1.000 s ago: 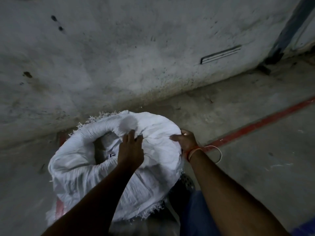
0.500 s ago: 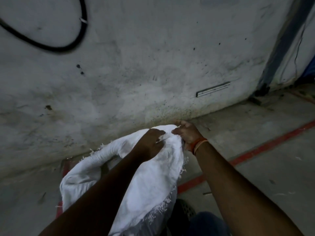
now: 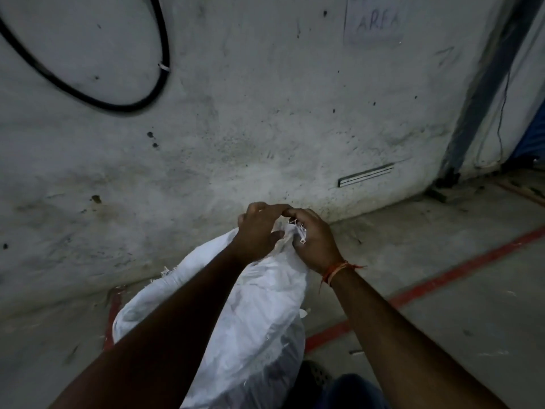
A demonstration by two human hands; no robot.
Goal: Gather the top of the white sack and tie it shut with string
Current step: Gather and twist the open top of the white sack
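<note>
Gathering is under way: the white sack, stood on the floor by the wall, is bunched at its neck by the left hand and right hand, fingers curled tight. String is seemingly unseen in the dimness; binding is next.

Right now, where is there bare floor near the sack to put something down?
Bare concrete lies right of the white sack, between the red floor line and the wall, and more beyond that line. Left of the sack is open floor too. Crowded: the gathered top, where the left hand and right hand grip.
</note>
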